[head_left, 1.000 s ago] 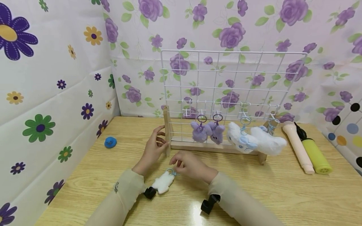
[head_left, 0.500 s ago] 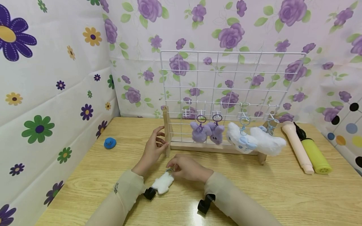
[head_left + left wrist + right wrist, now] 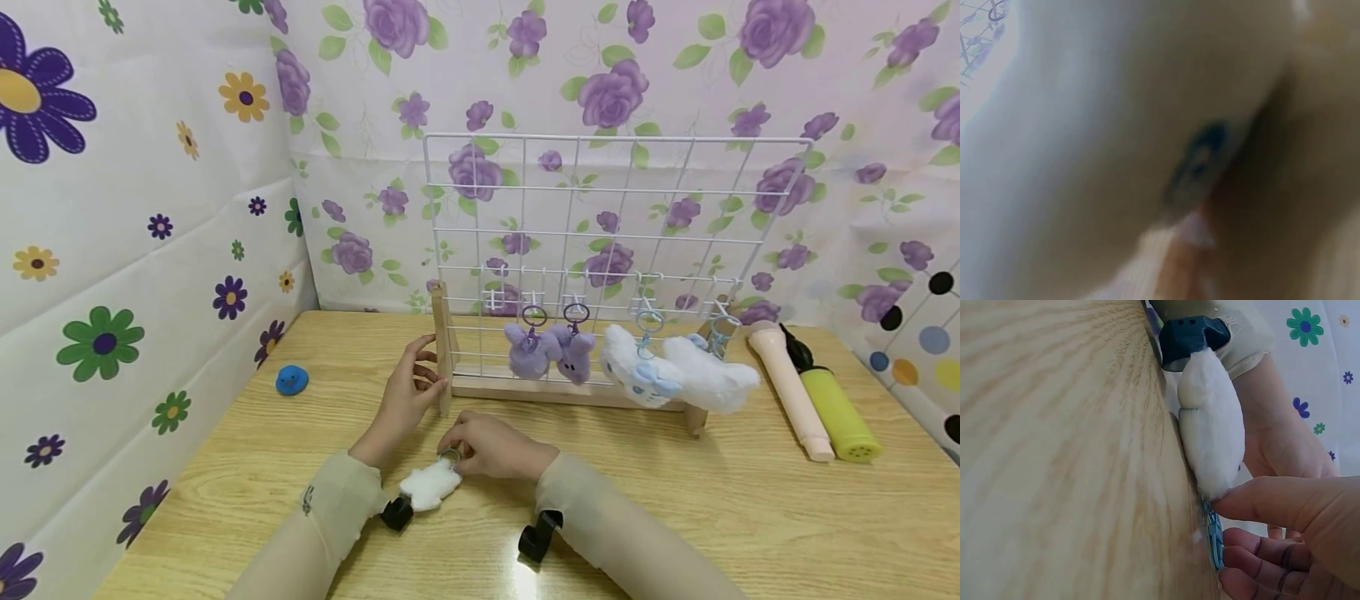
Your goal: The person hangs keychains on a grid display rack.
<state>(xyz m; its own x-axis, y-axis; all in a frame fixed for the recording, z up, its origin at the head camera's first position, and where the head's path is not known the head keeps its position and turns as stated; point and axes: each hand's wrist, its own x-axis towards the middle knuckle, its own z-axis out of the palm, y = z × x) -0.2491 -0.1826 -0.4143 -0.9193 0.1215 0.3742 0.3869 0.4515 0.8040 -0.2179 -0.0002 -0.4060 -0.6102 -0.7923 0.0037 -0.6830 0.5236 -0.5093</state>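
A small white plush keychain [image 3: 431,485] lies on the table, a ring and light-blue clasp at its upper end. My right hand [image 3: 495,446] pinches that ring end; in the right wrist view the thumb presses by the blue clasp [image 3: 1214,540], with curled fingers just beyond. My left hand [image 3: 408,383] holds the left wooden post [image 3: 444,350] of a white wire grid rack [image 3: 573,190], thumb in front and fingertips partly hidden behind. On its hooks hang purple plush keychains [image 3: 529,354] and white plush keychains [image 3: 712,379]. A blurred sleeve [image 3: 1116,156] fills most of the left wrist view.
A small blue rubber duck [image 3: 292,380] sits at the left. To the rack's right lie a pale pink cylinder [image 3: 791,392] and a yellow-green one [image 3: 838,417]. Flowered cloth [image 3: 360,150] covers the walls behind. An unused hook [image 3: 493,298] shows at the rack's left.
My right hand has moved down and left onto the white keychain's ring and taken hold of it. The plush has turned slightly, its body shifting left. My left hand stays at the post.
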